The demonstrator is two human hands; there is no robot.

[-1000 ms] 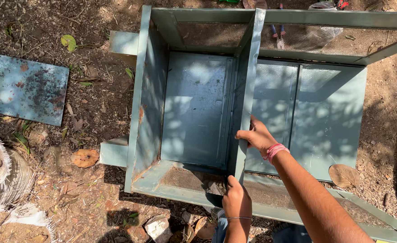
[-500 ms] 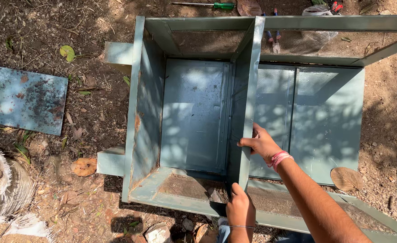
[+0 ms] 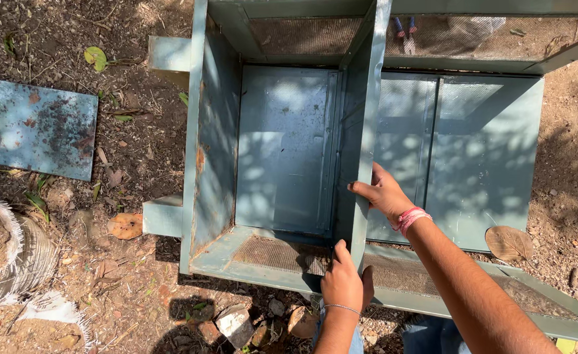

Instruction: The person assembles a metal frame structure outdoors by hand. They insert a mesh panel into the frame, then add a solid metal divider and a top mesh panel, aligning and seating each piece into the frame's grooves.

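A large grey-green metal cabinet frame (image 3: 289, 151) is lying open-side up on bare dirt — stiff sheet steel, probably heavy, with thin edges that could bite. Its upright centre divider (image 3: 367, 131) is offering the best hold. The right hand (image 3: 386, 195) is curling around the divider's edge partway along, fingers closed on it; the left hand (image 3: 343, 283) is gripping its near end at the mesh-lined rail (image 3: 269, 252).

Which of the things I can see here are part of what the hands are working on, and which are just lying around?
In hand:
left hand
right hand
upright divider panel
grey-green metal cabinet

Lying about:
rusty metal sheet
white woven sack
dry leaf
stones
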